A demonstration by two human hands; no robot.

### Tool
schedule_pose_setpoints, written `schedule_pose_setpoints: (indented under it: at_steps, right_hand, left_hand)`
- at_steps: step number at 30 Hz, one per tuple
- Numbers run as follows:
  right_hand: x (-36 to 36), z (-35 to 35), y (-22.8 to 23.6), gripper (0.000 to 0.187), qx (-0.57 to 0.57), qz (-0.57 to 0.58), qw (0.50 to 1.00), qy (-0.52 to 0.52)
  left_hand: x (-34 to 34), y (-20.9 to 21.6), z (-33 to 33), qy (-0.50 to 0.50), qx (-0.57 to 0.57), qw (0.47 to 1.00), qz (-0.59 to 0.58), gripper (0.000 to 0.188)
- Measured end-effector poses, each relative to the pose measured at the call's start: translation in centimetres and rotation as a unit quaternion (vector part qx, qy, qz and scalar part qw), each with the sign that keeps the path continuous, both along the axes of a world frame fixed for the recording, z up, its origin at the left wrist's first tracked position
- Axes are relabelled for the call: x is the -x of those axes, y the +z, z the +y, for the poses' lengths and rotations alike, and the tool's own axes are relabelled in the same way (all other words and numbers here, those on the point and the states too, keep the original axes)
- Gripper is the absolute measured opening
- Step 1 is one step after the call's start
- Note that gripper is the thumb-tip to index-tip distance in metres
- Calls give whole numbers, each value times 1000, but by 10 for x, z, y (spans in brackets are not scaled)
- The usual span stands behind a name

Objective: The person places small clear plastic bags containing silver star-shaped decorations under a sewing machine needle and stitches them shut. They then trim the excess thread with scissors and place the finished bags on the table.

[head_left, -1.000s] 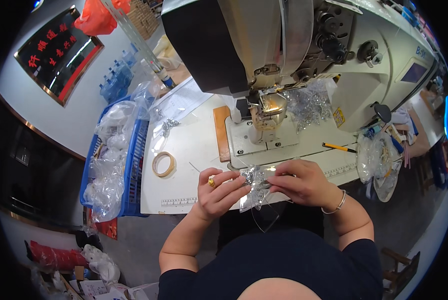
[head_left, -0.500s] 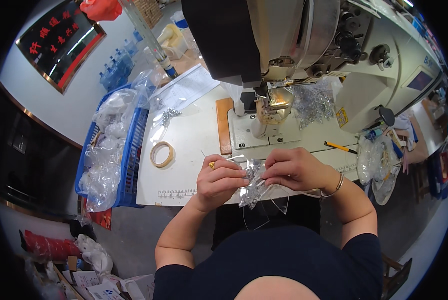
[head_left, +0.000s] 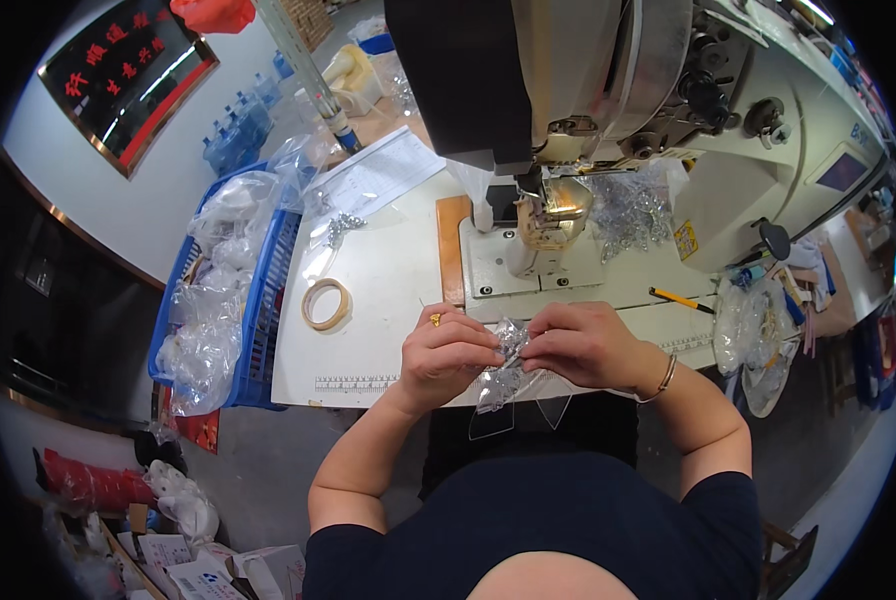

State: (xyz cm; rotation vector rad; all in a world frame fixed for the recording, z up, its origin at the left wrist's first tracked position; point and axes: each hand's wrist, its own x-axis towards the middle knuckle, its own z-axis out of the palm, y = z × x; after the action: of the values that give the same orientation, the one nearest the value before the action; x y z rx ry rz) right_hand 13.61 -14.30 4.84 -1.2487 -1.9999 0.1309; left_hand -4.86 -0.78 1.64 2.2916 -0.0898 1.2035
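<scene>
Between my two hands, at the table's front edge, is a shiny silver piece with clear plastic [head_left: 501, 382], its exact kind hard to make out. My left hand [head_left: 446, 360], with a gold ring, is closed on its left side. My right hand [head_left: 588, 345], a bangle at its wrist, pinches the right side with thumb and fingers. Clear strips or loops [head_left: 551, 412] hang below, over my lap. A thin straight thing sticks up beside my left index finger. Just beyond stands the sewing machine [head_left: 553, 235] with its raised post, apart from both hands.
A tape roll [head_left: 326, 304], paper sheet [head_left: 388, 172] and small silver pieces [head_left: 343, 228] lie left on the white table [head_left: 378, 290]. A blue basket [head_left: 263, 320] of plastic bags stands beyond its left edge. More silver pieces [head_left: 633, 215] and a yellow pen [head_left: 680, 299] lie right.
My hands have drawn closer together around the silver piece, the left shifting slightly right. The piece has turned in my fingers, and the clear strips below hang differently. The whole view has shifted slightly.
</scene>
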Motion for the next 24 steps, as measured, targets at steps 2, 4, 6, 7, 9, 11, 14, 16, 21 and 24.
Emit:
schedule_pose_setpoints:
  at_steps: [2, 4, 6, 7, 9, 11, 14, 16, 21, 24]
  right_hand:
    - [0, -2, -7, 16, 5, 60, 998, -16]
    - [-2, -4, -11, 17, 16, 148, 988, -30]
    - [-2, -5, -7, 21, 41, 203, 976, -71]
    - [-2, -6, -6, 23, 52, 231, 967, -93]
    - [-7, -6, -9, 30, 129, 323, 931, -108]
    - [-15, -3, -23, 37, 277, 421, 860, -82]
    - [0, 1, -36, 32, 427, 612, 665, 33]
    - [12, 5, -46, 22, 384, 612, 691, 21]
    - [35, 12, -37, 14, 177, 623, 758, -79]
    - [35, 18, -47, 15, 203, 615, 757, -85]
  left_hand:
    - [0, -2, 1, 2, 11, 1000, 1, 27]
    - [0, -4, 2, 5, 21, 1000, -3, 27]
    - [1, -6, 3, 10, 15, 1000, 4, 24]
    - [1, -5, 3, 12, 11, 1000, 8, 22]
    - [5, 4, 1, 35, -97, 995, 1, 22]
    - [6, 14, -1, 56, -184, 981, -11, 23]
    - [6, 12, 1, 88, -295, 950, -43, 36]
    - [1, -1, 3, 177, -224, 950, -125, 43]
    - [9, -12, 5, 95, 408, 907, -49, 65]
    - [22, -13, 13, -145, 675, 715, 112, 54]
